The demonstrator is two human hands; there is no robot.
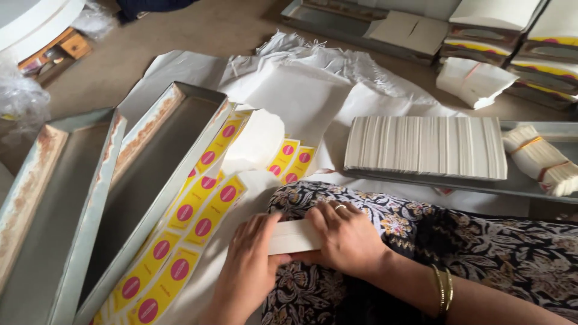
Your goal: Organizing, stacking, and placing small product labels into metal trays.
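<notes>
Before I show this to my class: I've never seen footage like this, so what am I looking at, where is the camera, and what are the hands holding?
There is one picture, from a camera worn on a person's head, looking down. No machine: just two bare hands. The left hand and right hand grip a small white paper stack over a patterned lap. Beside them lie yellow labels with pink circles, long metal trays, white paper sheets and a large stack of white paper pieces.
</notes>
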